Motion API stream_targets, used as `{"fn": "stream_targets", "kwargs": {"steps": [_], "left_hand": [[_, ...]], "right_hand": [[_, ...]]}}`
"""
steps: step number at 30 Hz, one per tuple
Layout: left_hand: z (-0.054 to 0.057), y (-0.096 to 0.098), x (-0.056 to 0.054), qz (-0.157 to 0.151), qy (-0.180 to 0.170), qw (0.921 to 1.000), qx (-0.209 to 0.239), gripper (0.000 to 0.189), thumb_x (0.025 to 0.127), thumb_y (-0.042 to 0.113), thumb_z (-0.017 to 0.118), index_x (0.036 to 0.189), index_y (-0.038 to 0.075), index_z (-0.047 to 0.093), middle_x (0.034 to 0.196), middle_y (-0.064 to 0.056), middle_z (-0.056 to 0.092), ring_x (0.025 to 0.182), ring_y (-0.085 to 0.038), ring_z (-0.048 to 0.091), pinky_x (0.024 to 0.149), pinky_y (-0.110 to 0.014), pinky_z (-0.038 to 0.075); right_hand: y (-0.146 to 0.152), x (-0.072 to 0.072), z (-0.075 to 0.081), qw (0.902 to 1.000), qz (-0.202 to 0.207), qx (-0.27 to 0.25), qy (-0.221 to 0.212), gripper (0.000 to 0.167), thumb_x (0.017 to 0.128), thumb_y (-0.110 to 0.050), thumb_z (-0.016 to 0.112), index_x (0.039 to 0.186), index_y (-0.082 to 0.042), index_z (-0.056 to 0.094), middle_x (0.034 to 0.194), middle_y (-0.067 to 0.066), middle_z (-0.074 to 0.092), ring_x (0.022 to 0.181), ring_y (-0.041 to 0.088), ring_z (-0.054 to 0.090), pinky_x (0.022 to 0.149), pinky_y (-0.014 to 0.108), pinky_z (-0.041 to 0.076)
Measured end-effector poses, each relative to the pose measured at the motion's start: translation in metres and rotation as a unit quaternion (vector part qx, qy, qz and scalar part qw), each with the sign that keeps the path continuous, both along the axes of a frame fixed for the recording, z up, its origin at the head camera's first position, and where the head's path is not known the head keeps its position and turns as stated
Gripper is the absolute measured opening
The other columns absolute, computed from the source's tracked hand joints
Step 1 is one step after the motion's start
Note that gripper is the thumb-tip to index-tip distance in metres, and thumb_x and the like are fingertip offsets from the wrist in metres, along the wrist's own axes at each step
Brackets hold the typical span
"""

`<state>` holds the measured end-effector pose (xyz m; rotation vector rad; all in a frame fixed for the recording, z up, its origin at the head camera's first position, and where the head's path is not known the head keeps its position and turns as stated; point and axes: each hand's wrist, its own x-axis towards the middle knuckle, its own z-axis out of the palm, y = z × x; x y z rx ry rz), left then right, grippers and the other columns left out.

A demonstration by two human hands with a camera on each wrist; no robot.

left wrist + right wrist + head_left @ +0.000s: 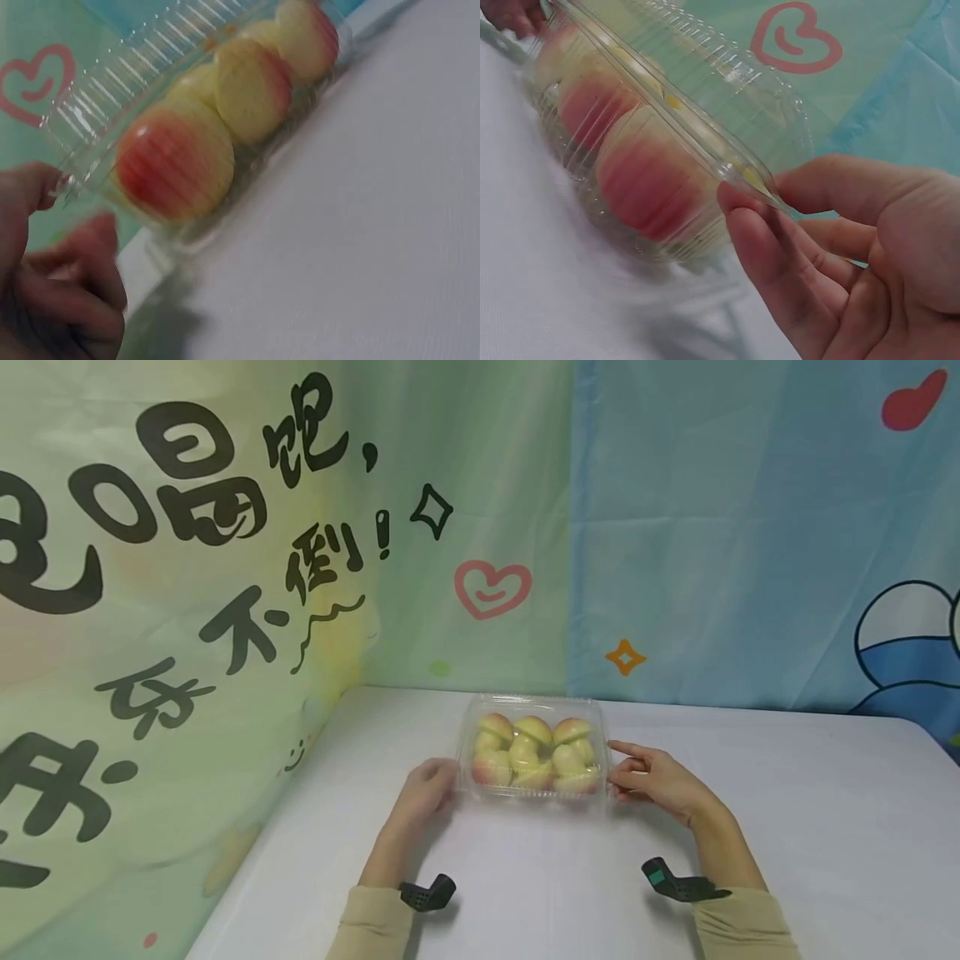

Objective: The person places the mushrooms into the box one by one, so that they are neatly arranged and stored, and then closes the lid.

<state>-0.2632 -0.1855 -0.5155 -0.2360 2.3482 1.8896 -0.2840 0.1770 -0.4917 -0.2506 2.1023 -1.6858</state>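
Note:
A clear plastic clamshell box (534, 703) holds several yellow pieces blushed with red, like fruit, some shaped like mushrooms in the head view. At its left edge is my left hand (427, 785). In the left wrist view, that hand (64, 277) grips the rim at a corner, its lower fingers curled below. My right hand (660, 781) is at the opposite edge. The right wrist view has this hand (855, 247) pinching the box's rim between thumb and fingers. Through the ribbed wall, a red-and-yellow fruit piece (176, 161) shows close up.
The box is over a white table (540, 885), near its back edge. Behind it hangs a printed backdrop (720, 527) of green and blue cloth, with another printed panel along the left. Dark wrist cameras sit on both wrists, above beige sleeves (742, 927).

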Motion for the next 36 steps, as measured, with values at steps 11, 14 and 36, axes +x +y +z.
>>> {"fn": "stream_targets", "kwargs": {"steps": [11,14,36], "left_hand": [[0.007,-0.007,0.006,-0.048,-0.017,0.9986,-0.014,0.039,0.097,0.037,0.051,0.1,0.0,0.063,0.067,0.003,0.057,0.058,-0.007,0.049,0.05,-0.018,0.037],[0.009,-0.012,0.007,-0.074,-0.022,0.997,-0.005,0.035,0.097,0.029,0.052,0.105,-0.003,0.062,0.069,0.002,0.058,0.06,-0.007,0.049,0.052,-0.017,0.038],[0.004,-0.009,0.006,-0.108,-0.034,0.9934,-0.019,0.042,0.097,0.038,0.047,0.093,0.0,0.065,0.068,0.003,0.058,0.055,-0.008,0.053,0.048,-0.019,0.035]], "right_hand": [[0.002,0.001,-0.003,0.9944,0.097,-0.026,-0.032,0.093,0.091,-0.012,0.063,0.152,-0.007,-0.008,0.096,0.008,0.066,0.087,0.015,0.068,0.078,0.029,0.057],[0.003,0.001,-0.003,0.9935,0.104,-0.033,-0.031,0.094,0.091,-0.011,0.063,0.152,-0.005,-0.009,0.091,0.006,0.069,0.083,0.013,0.069,0.075,0.029,0.058],[-0.001,0.006,0.009,0.9969,0.043,0.044,-0.048,0.054,0.09,-0.018,0.065,0.128,0.014,0.044,0.097,0.012,0.073,0.082,0.011,0.07,0.076,0.029,0.058]]}}
